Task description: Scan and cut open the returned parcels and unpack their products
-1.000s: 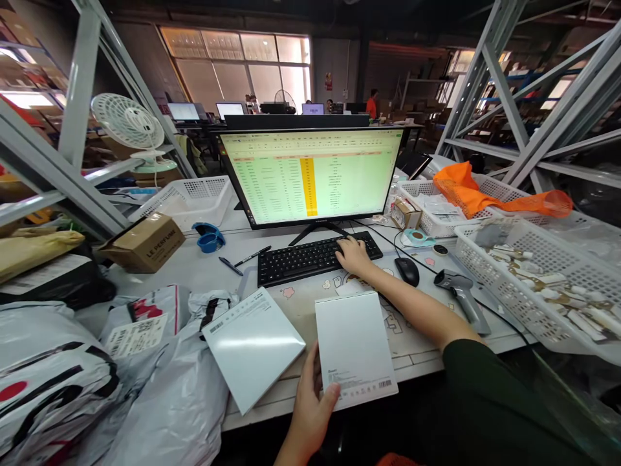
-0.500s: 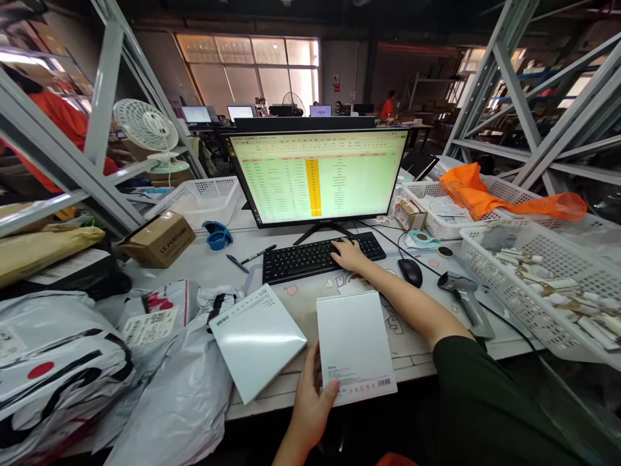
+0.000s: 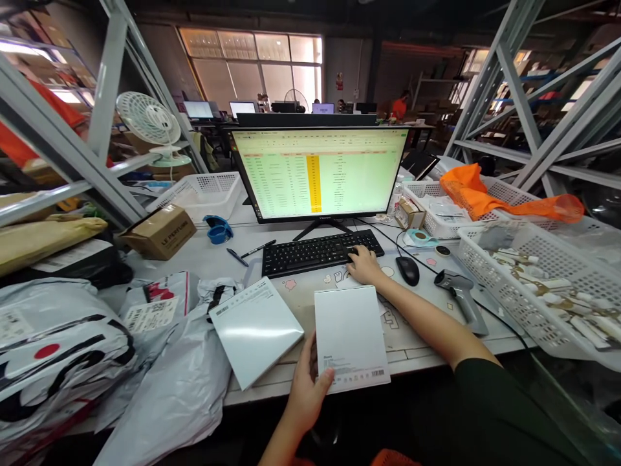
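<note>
My left hand (image 3: 305, 388) grips the near left corner of a flat white box (image 3: 350, 336) that lies on the desk edge, thumb on top by its barcode label. A second flat white box (image 3: 255, 329) lies tilted just to its left. My right hand (image 3: 363, 264) rests palm down with curled fingers on the right end of the black keyboard (image 3: 315, 251), below a monitor (image 3: 320, 173) showing a green spreadsheet with a yellow column. A black mouse (image 3: 406, 269) and a grey barcode scanner (image 3: 460, 294) lie to the right of that hand.
Grey plastic mailer bags (image 3: 97, 349) pile up at the left. A brown carton (image 3: 160, 232), a blue tape dispenser (image 3: 218, 230) and two pens (image 3: 252, 251) lie behind them. White baskets (image 3: 533, 272) of small items stand at the right, one with orange cloth (image 3: 475, 191). Grey rack beams frame both sides.
My right hand has slid from the middle-right keys toward the keyboard's near right corner. My left hand keeps hold of the white box. The view has shifted slightly.
</note>
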A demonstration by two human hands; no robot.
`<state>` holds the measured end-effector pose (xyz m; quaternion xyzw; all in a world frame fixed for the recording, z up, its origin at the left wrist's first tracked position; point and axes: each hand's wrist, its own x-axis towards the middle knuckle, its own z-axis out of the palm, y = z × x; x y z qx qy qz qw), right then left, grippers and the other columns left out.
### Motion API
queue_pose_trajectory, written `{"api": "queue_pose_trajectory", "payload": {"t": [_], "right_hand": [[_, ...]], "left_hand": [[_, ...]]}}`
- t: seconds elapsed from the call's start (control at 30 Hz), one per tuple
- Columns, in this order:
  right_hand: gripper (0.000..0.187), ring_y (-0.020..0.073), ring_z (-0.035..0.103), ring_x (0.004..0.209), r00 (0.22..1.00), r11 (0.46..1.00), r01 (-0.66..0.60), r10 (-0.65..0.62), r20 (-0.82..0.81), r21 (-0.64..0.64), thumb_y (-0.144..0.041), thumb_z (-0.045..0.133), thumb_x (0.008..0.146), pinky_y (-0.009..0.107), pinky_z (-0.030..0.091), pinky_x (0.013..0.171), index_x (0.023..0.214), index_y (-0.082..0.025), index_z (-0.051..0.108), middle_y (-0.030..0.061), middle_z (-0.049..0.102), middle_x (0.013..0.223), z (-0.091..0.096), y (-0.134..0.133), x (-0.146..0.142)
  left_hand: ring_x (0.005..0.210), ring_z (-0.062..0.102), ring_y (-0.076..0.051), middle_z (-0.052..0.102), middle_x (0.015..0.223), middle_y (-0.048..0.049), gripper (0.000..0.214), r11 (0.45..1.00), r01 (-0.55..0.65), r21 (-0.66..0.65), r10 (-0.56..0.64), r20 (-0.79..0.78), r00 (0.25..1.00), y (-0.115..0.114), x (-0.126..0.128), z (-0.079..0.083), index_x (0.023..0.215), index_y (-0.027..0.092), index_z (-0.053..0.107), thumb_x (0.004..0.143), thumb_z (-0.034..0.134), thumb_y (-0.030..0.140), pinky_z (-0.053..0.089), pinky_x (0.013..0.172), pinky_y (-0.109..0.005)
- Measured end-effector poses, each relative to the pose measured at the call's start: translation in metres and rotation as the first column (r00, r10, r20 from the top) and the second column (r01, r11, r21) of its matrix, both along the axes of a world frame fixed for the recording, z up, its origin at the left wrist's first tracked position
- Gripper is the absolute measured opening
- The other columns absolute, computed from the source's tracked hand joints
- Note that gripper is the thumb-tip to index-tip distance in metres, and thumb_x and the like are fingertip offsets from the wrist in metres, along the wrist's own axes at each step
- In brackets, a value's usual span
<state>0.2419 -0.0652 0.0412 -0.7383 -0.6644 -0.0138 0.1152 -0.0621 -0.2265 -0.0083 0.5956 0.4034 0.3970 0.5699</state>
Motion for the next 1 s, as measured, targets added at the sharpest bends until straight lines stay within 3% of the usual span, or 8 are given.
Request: {"api": "queue_pose_trajectory", "payload": {"t": [0.23, 0.47, 0.67, 0.83, 1.0], "right_hand": [[0.048, 0.0311, 0.042, 0.140, 0.999, 0.998, -0.050, 0.050, -0.002, 0.036, -0.033, 0.049, 0.100, 0.048, 0.031, 0.115, 0.141, -0.013, 0.064, 0.0194, 0.059, 0.142, -0.005, -0.001, 0.002], [0.050, 0.0335, 0.028, 0.151, 0.999, 0.998, -0.030, 0.032, -0.025, 0.052, -0.035, 0.053, 0.099, 0.049, 0.026, 0.120, 0.142, -0.012, 0.063, 0.0198, 0.050, 0.154, -0.011, 0.001, 0.004], [0.058, 0.0331, 0.026, 0.154, 0.998, 0.999, -0.016, 0.019, -0.060, 0.052, -0.038, 0.053, 0.099, 0.051, 0.025, 0.121, 0.152, -0.014, 0.054, 0.0179, 0.044, 0.160, -0.015, 0.006, 0.010], [0.052, 0.0349, 0.025, 0.156, 0.997, 1.000, -0.028, 0.029, -0.072, 0.013, -0.041, 0.055, 0.098, 0.054, 0.026, 0.121, 0.144, -0.018, 0.064, 0.0167, 0.043, 0.162, -0.018, 0.010, 0.014], [0.054, 0.0337, 0.025, 0.156, 0.997, 1.000, -0.025, 0.026, -0.075, 0.011, -0.040, 0.055, 0.098, 0.051, 0.025, 0.121, 0.147, -0.018, 0.061, 0.0161, 0.042, 0.162, -0.018, 0.009, 0.015]], "left_hand": [[0.149, 0.045, -0.040, 0.045, 0.161, -0.0238, 0.101, 1.000, -0.002, -0.023, 0.003, 0.026, 1.000, -0.002, 0.001, 0.004, 0.158, 0.010, 0.039, 0.082, 0.071, 0.069, 0.041, 0.123, -0.050], [0.145, 0.050, -0.042, 0.051, 0.157, -0.0234, 0.097, 0.999, -0.032, -0.010, 0.033, 0.036, 0.999, -0.001, 0.002, 0.004, 0.156, 0.012, 0.044, 0.080, 0.075, 0.065, 0.045, 0.119, -0.053], [0.142, 0.052, -0.042, 0.052, 0.156, -0.0246, 0.099, 1.000, -0.020, 0.011, 0.020, 0.046, 0.999, -0.002, 0.002, 0.008, 0.156, 0.010, 0.043, 0.081, 0.073, 0.067, 0.047, 0.117, -0.053], [0.142, 0.053, -0.041, 0.052, 0.156, -0.0237, 0.101, 1.000, 0.001, 0.012, -0.002, 0.047, 0.999, -0.002, 0.003, 0.013, 0.158, 0.011, 0.041, 0.082, 0.070, 0.072, 0.047, 0.117, -0.052], [0.143, 0.053, -0.041, 0.054, 0.155, -0.0232, 0.103, 1.000, -0.014, 0.012, 0.013, 0.038, 0.999, -0.003, 0.003, 0.013, 0.157, 0.012, 0.043, 0.080, 0.071, 0.074, 0.045, 0.119, -0.053]]}}
